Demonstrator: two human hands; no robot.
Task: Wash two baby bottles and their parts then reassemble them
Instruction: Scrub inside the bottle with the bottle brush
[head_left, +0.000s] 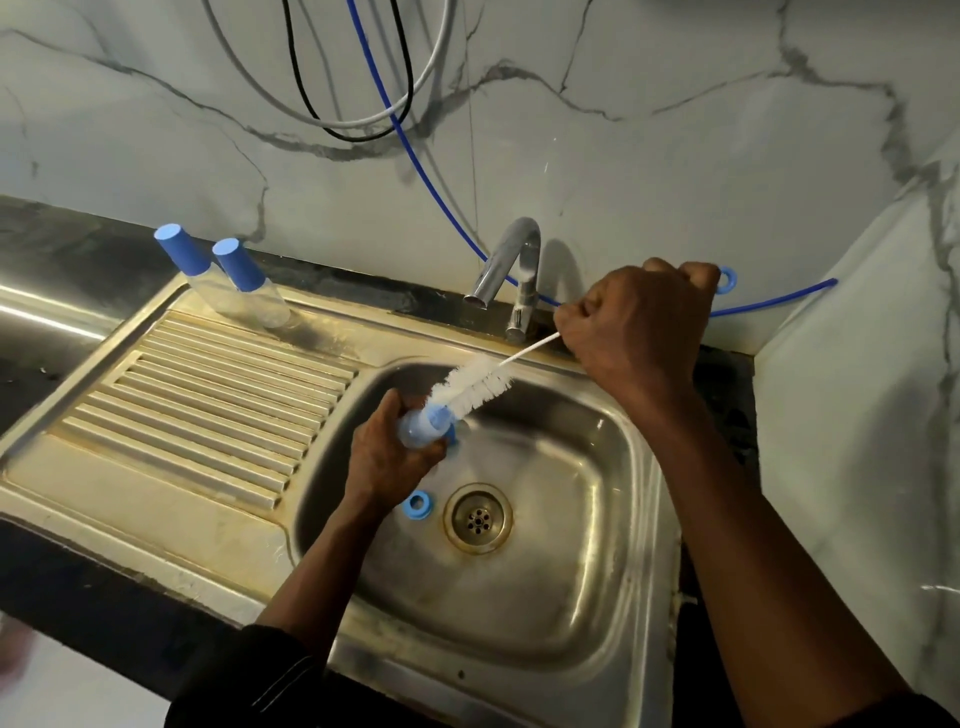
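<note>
My left hand (387, 457) grips a small pale-blue, translucent bottle part (422, 427) over the sink basin (561, 519). My right hand (639, 327) is fisted round the white wire handle of a bottle brush (475, 387). Its white bristles run down to the part's opening, and its blue ring end (727, 278) sticks out past my knuckles. A blue screw ring (417, 504) lies in the basin beside the drain (478, 518). Another blue piece (453, 435) peeks out under my left fingers. Two clear bottles with blue caps (182, 254) (240, 264) stand at the back of the drainboard.
The ribbed steel drainboard (208, 395) lies left of the basin. A chrome tap (511, 270) stands behind the basin with no water running. A blue hose (415, 156) and other cables hang on the marble wall. A marble side wall (857, 415) closes the right.
</note>
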